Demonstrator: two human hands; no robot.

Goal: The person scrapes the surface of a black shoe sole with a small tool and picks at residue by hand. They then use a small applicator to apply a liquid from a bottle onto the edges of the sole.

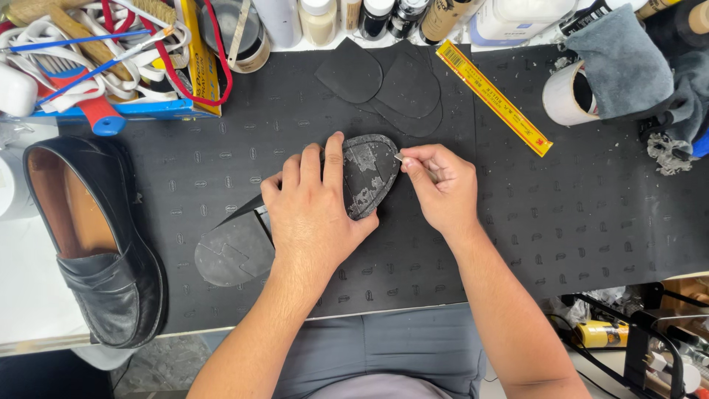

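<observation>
Shoe sole held flat on a black rubber mat.
My left hand presses on the upturned black shoe with its worn grey sole at mat centre; my right hand, at its 3 o'clock, pinches a small metal tool at the toe edge. A black leather loafer lies at 9 o'clock, a yellow ruler at 1 o'clock.
</observation>
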